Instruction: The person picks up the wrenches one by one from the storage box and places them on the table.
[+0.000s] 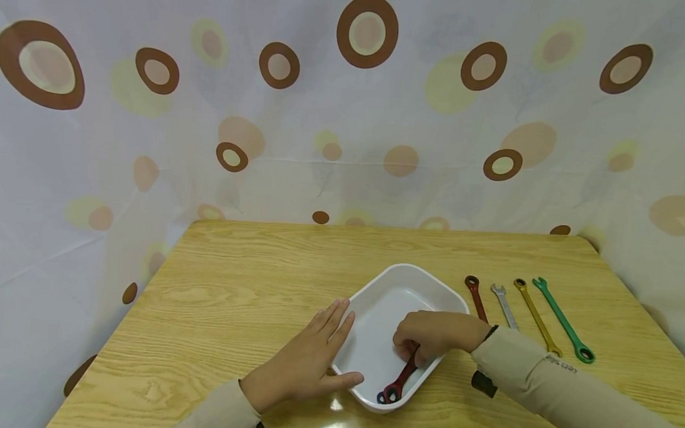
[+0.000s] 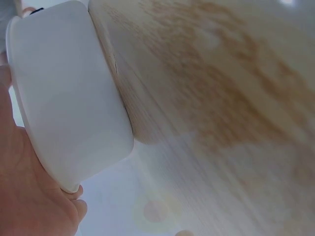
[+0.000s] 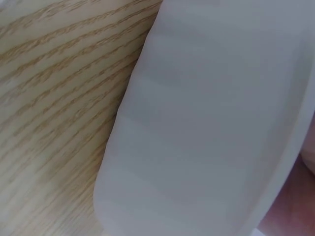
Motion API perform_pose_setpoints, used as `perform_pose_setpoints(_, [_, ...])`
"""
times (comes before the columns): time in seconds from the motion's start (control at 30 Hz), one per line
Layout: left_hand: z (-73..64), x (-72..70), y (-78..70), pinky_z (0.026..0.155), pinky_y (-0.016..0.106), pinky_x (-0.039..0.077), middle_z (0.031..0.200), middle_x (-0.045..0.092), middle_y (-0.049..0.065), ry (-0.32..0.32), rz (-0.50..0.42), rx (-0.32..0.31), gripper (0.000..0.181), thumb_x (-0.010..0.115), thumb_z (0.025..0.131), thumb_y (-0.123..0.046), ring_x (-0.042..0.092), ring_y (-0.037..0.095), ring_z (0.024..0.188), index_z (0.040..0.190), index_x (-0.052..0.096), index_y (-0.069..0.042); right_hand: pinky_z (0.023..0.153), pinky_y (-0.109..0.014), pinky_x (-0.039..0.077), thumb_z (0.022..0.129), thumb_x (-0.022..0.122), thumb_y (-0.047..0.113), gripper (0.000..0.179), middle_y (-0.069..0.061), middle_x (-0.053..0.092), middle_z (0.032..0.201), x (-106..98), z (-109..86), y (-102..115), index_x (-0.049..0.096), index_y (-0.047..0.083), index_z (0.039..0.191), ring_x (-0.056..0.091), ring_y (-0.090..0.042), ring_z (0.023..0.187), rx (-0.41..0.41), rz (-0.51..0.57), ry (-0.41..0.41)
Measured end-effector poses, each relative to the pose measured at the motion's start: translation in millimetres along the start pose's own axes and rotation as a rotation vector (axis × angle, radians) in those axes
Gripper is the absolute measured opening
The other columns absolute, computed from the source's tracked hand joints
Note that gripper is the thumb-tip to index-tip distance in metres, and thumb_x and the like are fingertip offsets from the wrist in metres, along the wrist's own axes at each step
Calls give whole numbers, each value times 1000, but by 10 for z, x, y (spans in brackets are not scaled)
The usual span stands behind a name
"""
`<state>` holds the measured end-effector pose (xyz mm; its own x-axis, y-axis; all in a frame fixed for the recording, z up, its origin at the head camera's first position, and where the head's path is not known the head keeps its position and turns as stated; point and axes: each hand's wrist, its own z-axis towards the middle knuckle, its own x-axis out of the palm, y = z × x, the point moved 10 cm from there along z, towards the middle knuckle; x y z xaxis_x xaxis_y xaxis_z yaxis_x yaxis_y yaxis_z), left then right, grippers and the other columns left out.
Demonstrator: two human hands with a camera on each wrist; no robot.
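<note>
A white plastic tray (image 1: 369, 341) stands on the wooden table. Inside it, my right hand (image 1: 437, 334) grips a dark red ratchet wrench (image 1: 407, 375) whose ring end points towards the near corner. Part of a blue ring end (image 1: 381, 398) shows beside and under that wrench; most of it is hidden. My left hand (image 1: 306, 361) lies against the tray's left rim with its fingers stretched out. The left wrist view has the tray's outer wall (image 2: 69, 93) beside the palm. In the right wrist view the tray wall (image 3: 197, 123) hides most of the right hand.
Right of the tray, a red wrench (image 1: 475, 297), a silver wrench (image 1: 505, 306), a gold wrench (image 1: 537, 315) and a green wrench (image 1: 562, 317) lie in a row on the table (image 1: 250, 274). A patterned curtain (image 1: 300, 124) hangs behind.
</note>
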<state>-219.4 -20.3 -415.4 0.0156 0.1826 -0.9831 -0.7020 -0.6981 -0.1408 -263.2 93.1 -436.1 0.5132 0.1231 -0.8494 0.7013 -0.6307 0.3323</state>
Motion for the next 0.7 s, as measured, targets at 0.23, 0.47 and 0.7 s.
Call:
perform_pose_setpoints(0.23, [6,10,6,119,41,13,160,5,17,6,-8,-7,95,26,91,-73,4,28,148,153,14,-1,65,-16,43,75,76,0,23,15,53,69,4,-7,21,62,18,73,46,1,67,-44,42,17])
perform_pose_setpoints(0.47, [8,31,5,119,40,12,161,3,16,15,-6,-9,94,25,91,-73,2,27,148,153,13,-3,67,-16,43,77,74,0,20,15,54,71,-22,-32,78,63,17,76,46,2,68,-104,44,16])
perform_pose_setpoints(0.7, [11,43,14,119,40,11,161,2,16,21,8,-12,94,24,92,-73,2,28,148,153,12,-2,68,-17,45,79,73,2,17,14,57,74,-224,-77,138,67,17,80,48,2,71,-195,40,-81])
